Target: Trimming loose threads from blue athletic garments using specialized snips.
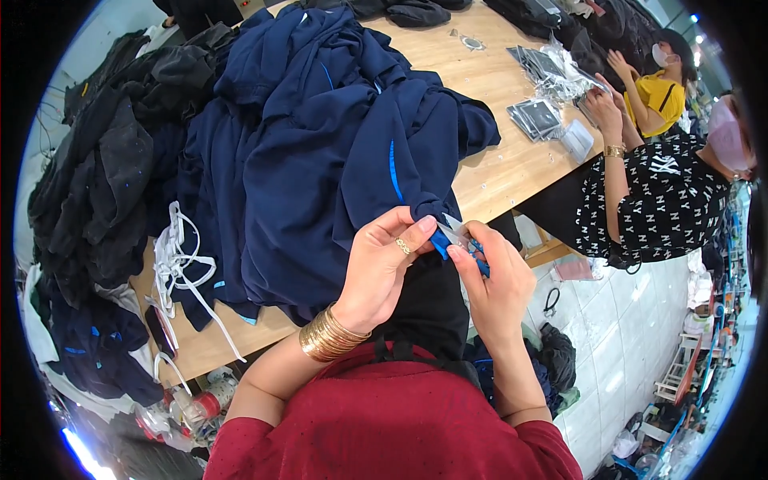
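A navy blue garment (288, 176) with bright blue trim lies heaped on the table, one part of it drawn toward me. My left hand (374, 264) pinches the edge of that part between thumb and fingers, beside a bright blue strip (439, 245). In my right hand (502, 284) is a small pair of scissors (453, 229) with blue handles. Its pointed metal blades lie against the cloth, close to my left fingertips. My right fingers partly cover the handles. Whether a thread sits between the blades is too small to tell.
Dark garments (104, 160) pile up at the left, near white cords (178, 256) on the wooden table (480, 172). Plastic-wrapped packets (538, 120) lie at the far right. A person in a patterned black shirt (648, 192) and one in yellow (661, 100) work there.
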A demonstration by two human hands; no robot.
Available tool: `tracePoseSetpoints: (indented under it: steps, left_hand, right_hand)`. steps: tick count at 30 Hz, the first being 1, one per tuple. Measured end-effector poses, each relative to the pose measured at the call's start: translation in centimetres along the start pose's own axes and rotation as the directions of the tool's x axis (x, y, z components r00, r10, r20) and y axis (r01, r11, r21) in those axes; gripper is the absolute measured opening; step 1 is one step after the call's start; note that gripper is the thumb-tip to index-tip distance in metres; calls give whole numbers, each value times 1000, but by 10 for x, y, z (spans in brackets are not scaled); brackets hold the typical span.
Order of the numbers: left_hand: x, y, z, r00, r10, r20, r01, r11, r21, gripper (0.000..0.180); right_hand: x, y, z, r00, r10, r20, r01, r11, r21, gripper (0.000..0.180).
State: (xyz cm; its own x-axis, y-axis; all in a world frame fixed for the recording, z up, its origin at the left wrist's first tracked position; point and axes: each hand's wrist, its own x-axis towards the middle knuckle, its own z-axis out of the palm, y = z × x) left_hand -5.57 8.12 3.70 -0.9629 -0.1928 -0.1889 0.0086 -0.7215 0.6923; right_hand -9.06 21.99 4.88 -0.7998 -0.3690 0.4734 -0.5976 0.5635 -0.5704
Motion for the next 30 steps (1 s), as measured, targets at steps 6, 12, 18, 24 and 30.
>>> tracePoseSetpoints:
  steps: [6, 12, 18, 24, 30]
  left_hand:
    - [-1, -2, -2, 1000, -30, 3, 30, 999, -29, 9]
    - [-2, 0, -1, 999, -38, 17, 39, 998, -44, 9]
    - [-5, -1, 1, 999, -33, 34, 34, 998, -45, 8]
    - [-3, 3, -3, 998, -38, 47, 41, 998, -50, 7]
    - [-3, 2, -6, 999, -15, 49, 17, 999, -41, 8]
  right_hand:
    - [1, -1, 1, 1000, 10, 13, -10, 1000, 27, 26]
    - [1, -1, 3, 999, 37, 24, -38, 999, 36, 25]
    - [0, 0, 2, 999, 49, -14, -48, 997, 66, 23]
    - [1, -1, 5, 995, 92, 37, -96, 989, 111, 23]
    - [2, 0, 5, 993, 104, 63, -112, 984, 138, 23]
